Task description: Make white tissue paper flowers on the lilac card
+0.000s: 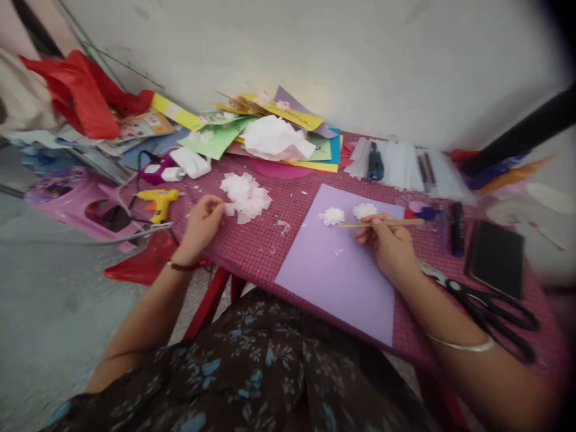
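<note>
table [279, 240], both hands [391, 243] curled (stick [382, 223] level)

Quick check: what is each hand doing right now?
Left hand: curled against the white tissue pile; grip unclear.
Right hand: closed on a thin wooden stick.

Head-worn view, steeply down, close over table [288, 243]

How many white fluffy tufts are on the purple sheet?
2. The left tuft lies near the top of the purple sheet; the right tuft sits beside it, above the right hand holding the stick. None seems hidden.
</note>
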`<state>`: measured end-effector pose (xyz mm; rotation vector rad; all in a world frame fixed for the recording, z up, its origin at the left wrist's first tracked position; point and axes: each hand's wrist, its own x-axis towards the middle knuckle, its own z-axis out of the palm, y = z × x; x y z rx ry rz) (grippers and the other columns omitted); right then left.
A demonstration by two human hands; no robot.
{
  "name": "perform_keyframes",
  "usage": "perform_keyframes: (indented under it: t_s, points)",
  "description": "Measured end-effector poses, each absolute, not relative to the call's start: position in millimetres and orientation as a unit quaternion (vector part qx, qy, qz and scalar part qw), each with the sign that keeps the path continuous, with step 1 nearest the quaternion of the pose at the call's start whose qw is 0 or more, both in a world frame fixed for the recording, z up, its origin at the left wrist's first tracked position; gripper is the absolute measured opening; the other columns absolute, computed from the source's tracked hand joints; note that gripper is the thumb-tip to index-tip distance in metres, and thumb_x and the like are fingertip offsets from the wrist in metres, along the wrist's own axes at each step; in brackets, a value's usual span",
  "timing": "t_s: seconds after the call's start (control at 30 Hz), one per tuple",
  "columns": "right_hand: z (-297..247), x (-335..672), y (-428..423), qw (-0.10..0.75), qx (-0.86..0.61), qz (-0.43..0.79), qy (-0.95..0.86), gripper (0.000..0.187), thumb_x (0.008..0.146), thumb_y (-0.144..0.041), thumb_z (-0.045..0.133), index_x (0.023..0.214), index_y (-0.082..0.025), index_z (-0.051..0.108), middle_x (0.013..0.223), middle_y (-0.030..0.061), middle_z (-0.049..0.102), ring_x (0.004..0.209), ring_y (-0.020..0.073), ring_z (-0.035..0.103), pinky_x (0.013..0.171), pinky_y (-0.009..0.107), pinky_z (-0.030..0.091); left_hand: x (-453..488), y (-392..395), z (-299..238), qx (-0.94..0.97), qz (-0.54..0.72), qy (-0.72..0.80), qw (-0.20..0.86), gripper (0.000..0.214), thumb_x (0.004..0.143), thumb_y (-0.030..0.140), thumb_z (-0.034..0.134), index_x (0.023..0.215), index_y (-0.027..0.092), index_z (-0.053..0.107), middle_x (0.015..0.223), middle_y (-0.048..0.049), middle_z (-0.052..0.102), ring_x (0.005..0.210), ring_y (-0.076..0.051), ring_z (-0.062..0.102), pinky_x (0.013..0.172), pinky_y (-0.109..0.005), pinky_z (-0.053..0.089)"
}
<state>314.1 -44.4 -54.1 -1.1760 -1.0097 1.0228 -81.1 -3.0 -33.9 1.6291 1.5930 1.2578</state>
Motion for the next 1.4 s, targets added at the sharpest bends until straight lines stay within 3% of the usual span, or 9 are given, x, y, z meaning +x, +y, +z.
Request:
perform_keyframes:
  t_s: [0.17, 0.3, 0.43, 0.6, 0.9, 1.17, 1.4]
  points:
    - [-53, 313, -49, 0.595, -0.483, 0.419, -0.488, 0.024, 0.085, -0.044, 0.064, 0.086, -0.021, 0.065, 0.066, -0.0012, 0.067, 0.053, 0.0127, 0.06, 0.056, 0.028, 0.049, -41, 5, 7, 0.606, 0.511, 0.502, 0.346, 0.012, 0.078, 0.019, 0.066, 0.08, 0.02, 0.055, 0.058, 0.0048, 0.056, 0.049, -0.008, 0.052, 0.047, -0.022, 0.039]
    - [-51, 308, -55, 0.542, -0.466, 0.396, -0.577, 0.025, 0.089, -0.046, 0.061, 0.09, -0.021, 0.065, 0.07, 0.0001, 0.067, 0.061, 0.0147, 0.061, 0.063, 0.031, 0.05, 26, 22, 27, 0.659, 0.44, 0.427, 0.434, 0.015, 0.076, 0.013, 0.066, 0.084, 0.019, 0.056, 0.067, 0.0033, 0.06, 0.053, -0.008, 0.055, 0.052, -0.024, 0.044]
    - [-54, 304, -58, 0.498, -0.475, 0.372, -0.622, 0.024, 0.092, -0.046, 0.056, 0.094, -0.023, 0.065, 0.074, 0.0008, 0.066, 0.068, 0.0171, 0.062, 0.067, 0.033, 0.051, 87, 46, 21, 0.704, 0.338, 0.383, 0.493, 0.019, 0.074, 0.009, 0.065, 0.089, 0.016, 0.057, 0.065, 0.0029, 0.061, 0.056, -0.009, 0.057, 0.057, -0.023, 0.047]
    - [-59, 306, -53, 0.508, -0.491, 0.344, -0.619, 0.025, 0.095, -0.045, 0.052, 0.099, -0.024, 0.064, 0.079, 0.0006, 0.065, 0.066, 0.015, 0.061, 0.066, 0.031, 0.049, 113, 63, 0, 0.688, 0.278, 0.338, 0.579, 0.008, 0.074, 0.013, 0.066, 0.074, 0.014, 0.058, 0.062, 0.0012, 0.06, 0.056, -0.008, 0.055, 0.059, -0.023, 0.047]
    - [-58, 307, -43, 0.534, -0.518, 0.368, -0.557, 0.032, 0.09, -0.052, 0.056, 0.094, -0.02, 0.062, 0.076, 0.0002, 0.064, 0.057, 0.0123, 0.06, 0.058, 0.028, 0.049, 97, 65, -18, 0.79, 0.188, 0.321, 0.487, 0.014, 0.073, 0.027, 0.063, 0.077, 0.015, 0.071, 0.071, -0.0008, 0.069, 0.063, -0.011, 0.056, 0.058, -0.022, 0.04]
    - [-55, 310, -47, 0.56, -0.516, 0.375, -0.528, 0.032, 0.089, -0.053, 0.057, 0.092, -0.022, 0.062, 0.075, 0.0003, 0.065, 0.059, 0.0133, 0.061, 0.061, 0.03, 0.05, 116, 60, -33, 0.841, 0.208, 0.366, 0.341, 0.007, 0.068, 0.013, 0.061, 0.074, 0.015, 0.064, 0.065, 0.0001, 0.064, 0.061, -0.011, 0.055, 0.057, -0.021, 0.038]
    - [-53, 307, -51, 0.575, -0.489, 0.378, -0.536, 0.032, 0.089, -0.055, 0.057, 0.09, -0.023, 0.062, 0.073, 0.0004, 0.065, 0.062, 0.0149, 0.062, 0.065, 0.032, 0.052, 115, 60, -27, 0.826, 0.182, 0.371, 0.382, 0.002, 0.068, 0.013, 0.063, 0.067, 0.013, 0.065, 0.061, -0.0006, 0.062, 0.058, -0.011, 0.051, 0.056, -0.023, 0.034]
